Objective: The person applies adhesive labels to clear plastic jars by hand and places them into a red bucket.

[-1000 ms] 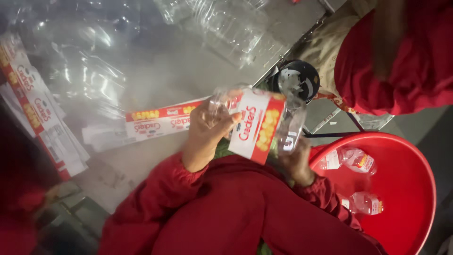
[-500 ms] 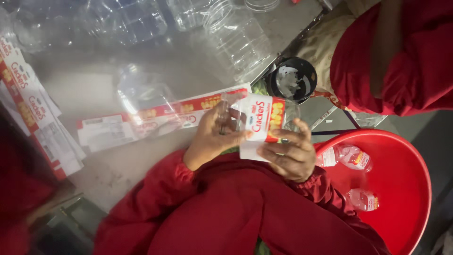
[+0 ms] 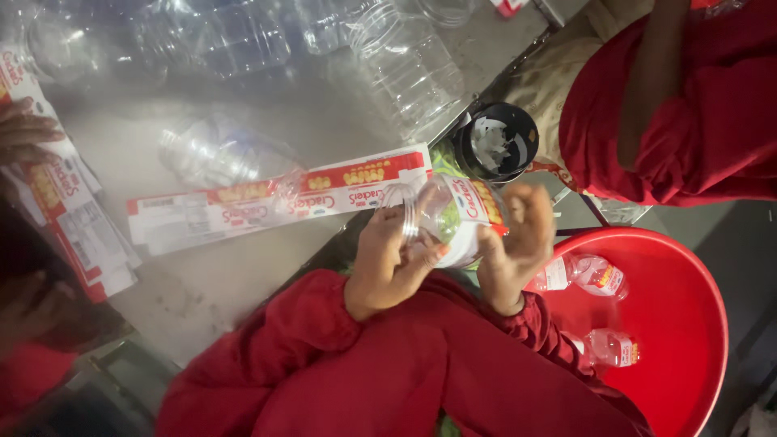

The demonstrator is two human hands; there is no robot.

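I hold a clear plastic jar on its side over my lap, a red-and-white paper label wrapped around it. My left hand grips the jar near its open mouth, fingers curled on the rim. My right hand presses the label against the jar's other side. Both sleeves are red. A long strip of flat red-and-white labels lies on the grey table just beyond my hands.
Several empty clear jars lie across the table's far side. A black round container stands by the table edge. A red tub at my right holds labelled jars. Another person in red sits opposite; a hand touches labels at left.
The jar has turned in my hands and the label now wraps further around it. My right hand has shifted up onto the label's side.
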